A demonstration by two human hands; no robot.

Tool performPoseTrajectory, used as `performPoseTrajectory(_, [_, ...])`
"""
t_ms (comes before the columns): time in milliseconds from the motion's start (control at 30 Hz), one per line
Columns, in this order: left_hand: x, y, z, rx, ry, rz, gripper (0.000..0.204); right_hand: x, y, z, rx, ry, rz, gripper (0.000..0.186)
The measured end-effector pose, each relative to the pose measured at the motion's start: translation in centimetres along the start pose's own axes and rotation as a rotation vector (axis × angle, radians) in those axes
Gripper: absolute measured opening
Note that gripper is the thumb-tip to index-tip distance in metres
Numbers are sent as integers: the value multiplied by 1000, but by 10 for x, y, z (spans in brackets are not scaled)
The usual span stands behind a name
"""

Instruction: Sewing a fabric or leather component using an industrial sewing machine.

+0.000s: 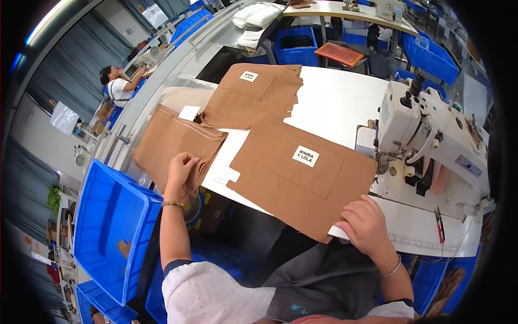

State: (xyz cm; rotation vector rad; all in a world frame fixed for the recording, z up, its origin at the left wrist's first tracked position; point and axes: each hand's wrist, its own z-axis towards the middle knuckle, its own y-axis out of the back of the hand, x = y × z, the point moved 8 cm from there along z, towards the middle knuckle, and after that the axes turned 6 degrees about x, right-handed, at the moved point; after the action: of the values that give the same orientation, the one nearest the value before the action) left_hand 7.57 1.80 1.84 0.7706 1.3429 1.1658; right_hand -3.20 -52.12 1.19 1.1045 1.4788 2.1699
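My left hand [181, 170] has its fingertips pinched on the corner of a stack of brown fabric panels [159, 146] with pale lines along the upper edge. My right hand [361, 224] is curled on the lower right edge of a flat brown panel [270, 167] bearing a stitched rectangle and a white printed label. Behind these lies a second pile of brown labelled panels [253, 97], with a beige piece [178, 98] beside it. The white sewing machine [437, 140] stands just right of the panel I hold.
Red-handled snips [440, 229] rest on the white tabletop [340, 97]. Blue bins [112, 227] stand at left, with others behind the table [295, 51]. An orange stool [339, 54] and white folded cloths [256, 16] are at the back. A co-worker [118, 89] sits at another machine on the far left.
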Motion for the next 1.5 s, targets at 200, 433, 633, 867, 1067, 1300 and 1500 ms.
performPoseTrajectory(200, [5,14,13,63,12,-819,17,19,15,16,-161,-55,-105,61])
performPoseTrajectory(433, [-265,-28,-25,673,-489,-968,15,7,8,17,-79,-133,-119,64])
performPoseTrajectory(633, [-397,-90,-79,414,-980,-65,29,7,2,12,-105,-97,-103,55])
performPoseTrajectory(867, [-433,-128,-80,276,-941,-147,34,-5,-10,3,-360,-25,63,45])
performPoseTrajectory(1067, [-434,-124,-68,245,-1150,-188,34,9,4,-2,-371,-34,-66,39])
performPoseTrajectory(1300, [-484,-137,-41,555,-1047,-112,27,16,2,-1,-272,-90,-223,34])
performPoseTrajectory(1500, [-459,-146,-46,655,-863,-338,23,3,26,-28,-304,38,24,26])
